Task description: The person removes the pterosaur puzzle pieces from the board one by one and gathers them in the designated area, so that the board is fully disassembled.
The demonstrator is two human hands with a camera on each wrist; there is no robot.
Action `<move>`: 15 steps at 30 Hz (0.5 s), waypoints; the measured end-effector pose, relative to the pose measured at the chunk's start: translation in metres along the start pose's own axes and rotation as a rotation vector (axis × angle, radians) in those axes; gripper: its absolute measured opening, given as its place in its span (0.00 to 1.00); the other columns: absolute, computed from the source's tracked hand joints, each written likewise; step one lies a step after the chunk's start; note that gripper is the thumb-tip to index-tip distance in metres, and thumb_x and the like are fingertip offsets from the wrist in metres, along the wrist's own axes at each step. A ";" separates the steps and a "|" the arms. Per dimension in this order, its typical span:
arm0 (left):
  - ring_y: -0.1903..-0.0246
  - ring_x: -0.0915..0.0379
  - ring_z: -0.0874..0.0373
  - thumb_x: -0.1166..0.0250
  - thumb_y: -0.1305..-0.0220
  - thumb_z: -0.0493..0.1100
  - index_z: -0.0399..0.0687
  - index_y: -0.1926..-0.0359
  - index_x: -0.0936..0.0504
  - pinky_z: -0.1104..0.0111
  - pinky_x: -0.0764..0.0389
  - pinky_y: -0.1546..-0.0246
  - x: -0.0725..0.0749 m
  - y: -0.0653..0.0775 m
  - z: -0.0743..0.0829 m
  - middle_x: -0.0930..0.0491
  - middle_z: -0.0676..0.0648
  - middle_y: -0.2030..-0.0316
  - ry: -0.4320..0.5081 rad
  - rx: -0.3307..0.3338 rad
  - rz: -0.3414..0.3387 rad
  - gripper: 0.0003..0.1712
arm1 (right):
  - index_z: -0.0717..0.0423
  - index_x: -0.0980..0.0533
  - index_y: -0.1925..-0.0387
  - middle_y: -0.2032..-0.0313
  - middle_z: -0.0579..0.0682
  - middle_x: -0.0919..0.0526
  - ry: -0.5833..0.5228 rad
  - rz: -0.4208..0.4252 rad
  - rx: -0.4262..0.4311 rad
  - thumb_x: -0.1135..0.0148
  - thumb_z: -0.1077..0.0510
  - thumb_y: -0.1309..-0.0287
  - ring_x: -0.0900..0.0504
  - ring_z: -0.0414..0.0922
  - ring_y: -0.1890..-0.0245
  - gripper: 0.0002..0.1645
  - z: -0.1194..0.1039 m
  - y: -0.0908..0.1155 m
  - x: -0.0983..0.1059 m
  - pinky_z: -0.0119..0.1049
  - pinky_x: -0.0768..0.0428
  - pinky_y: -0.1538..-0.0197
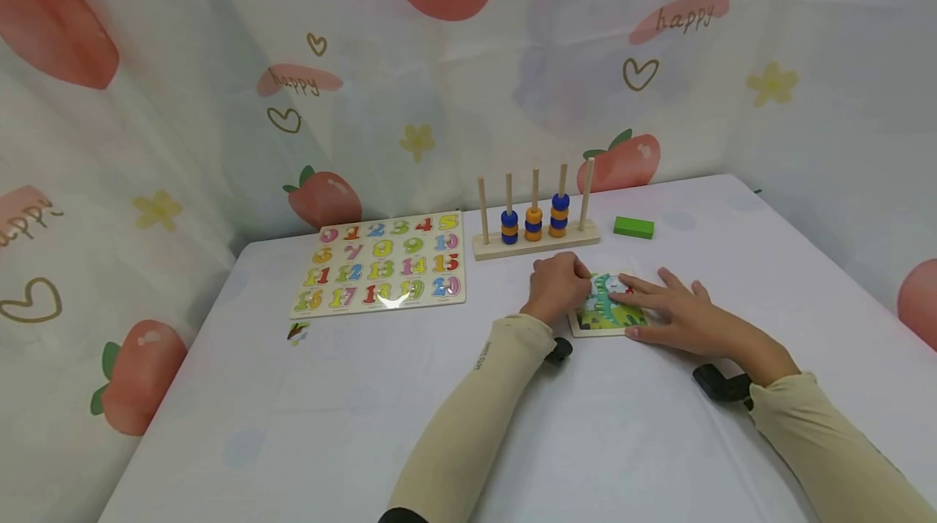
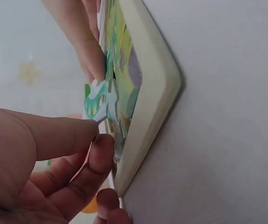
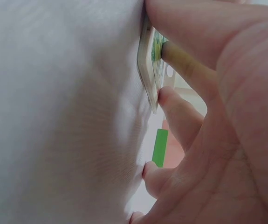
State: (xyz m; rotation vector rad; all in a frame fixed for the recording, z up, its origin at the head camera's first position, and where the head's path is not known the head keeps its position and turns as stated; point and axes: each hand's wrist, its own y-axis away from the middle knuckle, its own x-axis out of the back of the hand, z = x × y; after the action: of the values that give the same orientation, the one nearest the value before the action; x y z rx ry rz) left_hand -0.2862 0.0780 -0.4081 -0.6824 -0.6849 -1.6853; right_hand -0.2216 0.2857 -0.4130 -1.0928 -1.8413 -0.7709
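Note:
A small wooden jigsaw puzzle [image 1: 609, 318] with a green dinosaur picture and a pale raised frame lies flat on the table. My left hand [image 1: 559, 285] is at its left side. In the left wrist view, thumb and forefinger pinch a white and teal striped puzzle piece [image 2: 95, 101], tilted up at the picture's edge. From the right, my right hand [image 1: 686, 318] reaches over the puzzle with spread fingers. Its fingertips rest on the picture and the frame [image 3: 146, 70], while the outer fingers touch the table.
Behind the puzzle stands a wooden peg rack [image 1: 538, 245] with blue and orange beads. A green block [image 1: 634, 228] lies to its right. On the left is a number board [image 1: 381, 263], with a loose puzzle piece [image 1: 297, 333] below it. A printed curtain [image 1: 468, 84] hangs behind the table.

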 end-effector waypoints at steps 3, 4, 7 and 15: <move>0.58 0.32 0.58 0.27 0.30 0.39 0.51 0.64 0.15 0.64 0.28 0.53 -0.001 -0.001 -0.001 0.22 0.56 0.69 0.058 0.013 0.000 0.05 | 0.53 0.26 0.25 0.20 0.65 0.40 0.001 0.000 0.003 0.29 0.39 0.32 0.58 0.87 0.26 0.41 0.000 0.000 0.000 0.89 0.63 0.39; 0.59 0.32 0.59 0.27 0.30 0.39 0.51 0.65 0.15 0.65 0.28 0.54 -0.001 -0.001 -0.001 0.22 0.56 0.69 0.076 0.019 0.000 0.05 | 0.53 0.26 0.25 0.20 0.65 0.41 0.001 0.000 0.003 0.29 0.39 0.32 0.58 0.87 0.26 0.41 0.000 0.000 0.000 0.89 0.63 0.39; 0.61 0.31 0.60 0.27 0.31 0.39 0.52 0.65 0.15 0.65 0.28 0.55 -0.002 -0.003 -0.003 0.22 0.56 0.70 0.112 0.033 0.006 0.06 | 0.53 0.26 0.25 0.20 0.65 0.41 0.001 -0.003 -0.001 0.29 0.39 0.32 0.59 0.87 0.26 0.42 0.000 0.000 0.000 0.89 0.64 0.39; 0.63 0.29 0.60 0.29 0.30 0.37 0.51 0.62 0.14 0.67 0.28 0.59 -0.001 -0.002 -0.003 0.21 0.55 0.70 0.107 -0.005 0.006 0.04 | 0.52 0.26 0.25 0.20 0.65 0.41 -0.001 0.000 -0.009 0.29 0.39 0.32 0.58 0.86 0.26 0.41 0.000 -0.001 0.000 0.88 0.64 0.38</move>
State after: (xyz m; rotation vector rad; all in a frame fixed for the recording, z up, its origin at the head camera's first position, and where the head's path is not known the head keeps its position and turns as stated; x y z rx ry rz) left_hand -0.2884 0.0767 -0.4112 -0.5929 -0.6026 -1.7060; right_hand -0.2220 0.2854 -0.4135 -1.0991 -1.8398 -0.7794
